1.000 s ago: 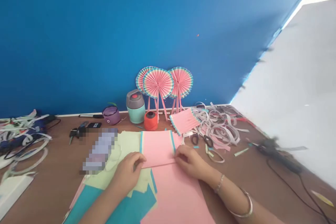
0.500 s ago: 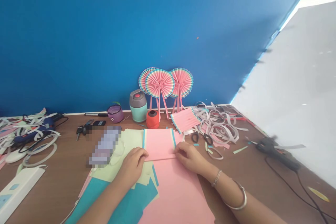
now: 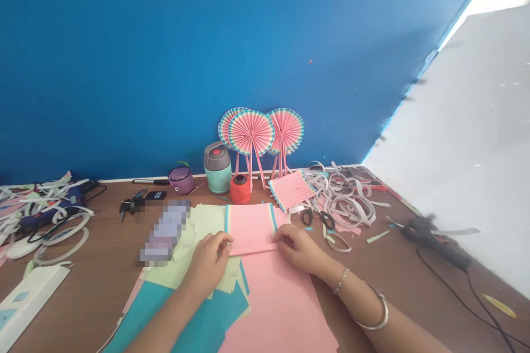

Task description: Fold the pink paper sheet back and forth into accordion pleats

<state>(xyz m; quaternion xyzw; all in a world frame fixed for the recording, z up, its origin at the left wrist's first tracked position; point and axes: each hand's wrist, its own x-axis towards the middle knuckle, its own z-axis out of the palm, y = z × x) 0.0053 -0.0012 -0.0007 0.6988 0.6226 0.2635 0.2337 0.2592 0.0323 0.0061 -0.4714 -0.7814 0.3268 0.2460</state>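
A pink paper sheet (image 3: 250, 226) with blue and cream strips along its left and right sides lies in front of me, its near edge folded into a narrow band. My left hand (image 3: 210, 256) pinches that edge at its left end. At the right end, my right hand (image 3: 295, 245) grips the same edge between thumb and bent fingers. Beneath it is a larger stack of pink paper (image 3: 277, 303). Light green paper (image 3: 207, 215) and blue paper (image 3: 207, 320) lie under and beside my left arm.
Pleated round paper fans (image 3: 251, 132) lean on the blue wall behind a turquoise flask (image 3: 218, 171) and a red pot (image 3: 240, 189). To the right are a pleated pink strip (image 3: 292, 188), scissors (image 3: 307, 217), curled paper offcuts (image 3: 348, 198) and a corded glue gun (image 3: 439, 242). A power strip (image 3: 33, 303) sits at left.
My left fingers have lifted and curled slightly at the fold's left end. My right hand stays at its end, and the sheet lies nearly the same.
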